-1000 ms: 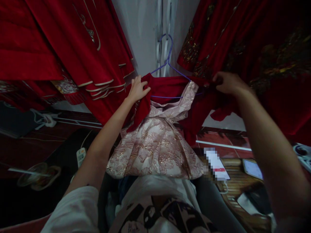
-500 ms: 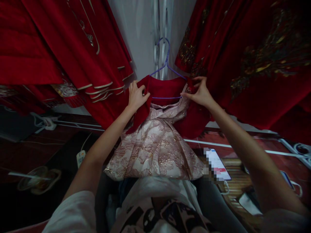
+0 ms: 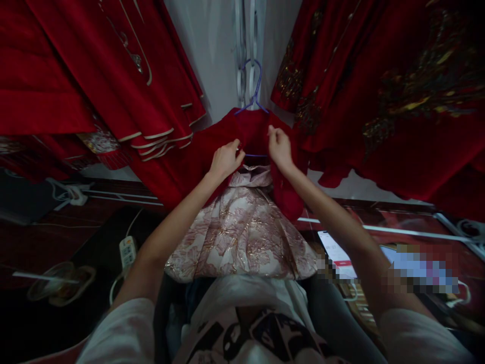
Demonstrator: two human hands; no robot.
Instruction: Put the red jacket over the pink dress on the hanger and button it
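A small dress with a pink-and-gold brocade skirt [image 3: 242,237] and a dark red velvet jacket [image 3: 250,129] hangs on a purple wire hanger [image 3: 253,86] against a white wall. My left hand [image 3: 226,159] pinches the jacket's left front edge near the collar. My right hand [image 3: 279,145] pinches the right front edge. The two hands sit close together at the middle of the chest, with the hanger's bar showing between them.
Red embroidered garments [image 3: 94,76] hang at the left and more red garments [image 3: 379,86] at the right. A power strip [image 3: 128,250] and a plastic cup [image 3: 60,283] lie on the dark floor at the left. A lit phone [image 3: 335,253] rests on a wooden surface at the right.
My right hand came in from the far right to the centre, drawing the jacket's right front across. My left hand moved slightly right and down. The jacket now covers more of the hanger.
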